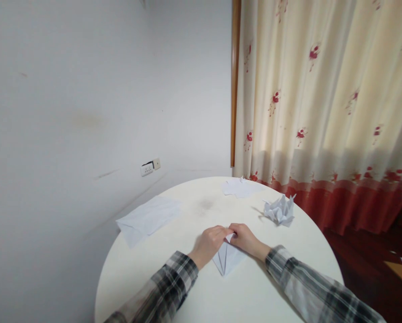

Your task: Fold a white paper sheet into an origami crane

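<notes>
A folded white paper piece (226, 258) with a pointed near end lies on the round white table (194, 287). My left hand (210, 243) and my right hand (243, 237) meet at its far tip. Both hands have their fingers curled and pinched on the paper's top edge, pressing it to the table. Plaid sleeves cover both forearms.
Flat white sheets (149, 217) lie at the table's left edge. A heap of folded paper figures (280, 210) sits at the right rear, and another paper piece (240, 187) at the far edge. A wall with a socket (149, 167) is left, a flowered curtain (322, 112) behind.
</notes>
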`<state>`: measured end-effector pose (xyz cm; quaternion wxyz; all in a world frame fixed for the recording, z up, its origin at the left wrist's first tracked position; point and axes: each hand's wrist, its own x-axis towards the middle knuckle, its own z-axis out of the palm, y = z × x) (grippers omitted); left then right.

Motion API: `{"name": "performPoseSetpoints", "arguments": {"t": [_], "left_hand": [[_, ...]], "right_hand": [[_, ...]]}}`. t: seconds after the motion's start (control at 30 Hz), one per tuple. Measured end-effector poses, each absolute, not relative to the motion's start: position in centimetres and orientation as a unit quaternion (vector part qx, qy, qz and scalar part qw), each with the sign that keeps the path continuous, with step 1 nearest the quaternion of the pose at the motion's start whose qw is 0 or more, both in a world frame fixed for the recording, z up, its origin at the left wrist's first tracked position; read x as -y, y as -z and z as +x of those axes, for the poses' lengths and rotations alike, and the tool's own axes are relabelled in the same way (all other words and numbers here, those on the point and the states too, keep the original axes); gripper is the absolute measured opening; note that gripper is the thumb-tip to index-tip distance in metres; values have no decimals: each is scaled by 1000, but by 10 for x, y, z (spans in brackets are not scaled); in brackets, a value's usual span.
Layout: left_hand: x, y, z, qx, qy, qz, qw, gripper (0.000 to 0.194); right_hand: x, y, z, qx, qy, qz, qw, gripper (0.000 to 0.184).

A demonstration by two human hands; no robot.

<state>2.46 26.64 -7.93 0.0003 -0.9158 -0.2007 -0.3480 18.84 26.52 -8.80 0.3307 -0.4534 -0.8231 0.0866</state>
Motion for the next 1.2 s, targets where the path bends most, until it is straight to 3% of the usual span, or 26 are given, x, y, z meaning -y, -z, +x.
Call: {"name": "performPoseSetpoints", "arguments": {"t": [0.17,0.33,0.47,0.67,0.83,1.2], "left_hand": [[-269,84,26,250,349,-902,-44,28],[-276,91,25,338,354,-869,-66,12],[-281,94,25,385,342,-851,-106,16],[-292,98,23,387,350,-805,-281,19],[-294,95,17,331,274,-801,-416,27],[-293,90,16,351,268,-841,-312,15]], "right_hand": [[-268,93,188,818,-85,-459,336,15],[-267,93,189,817,-104,-467,322,13],[-267,93,190,809,-104,-488,311,17],[-270,97,192,818,-109,-475,307,21],[-269,99,196,823,-126,-461,308,15],[-268,101,194,823,-66,-464,321,13]]}}
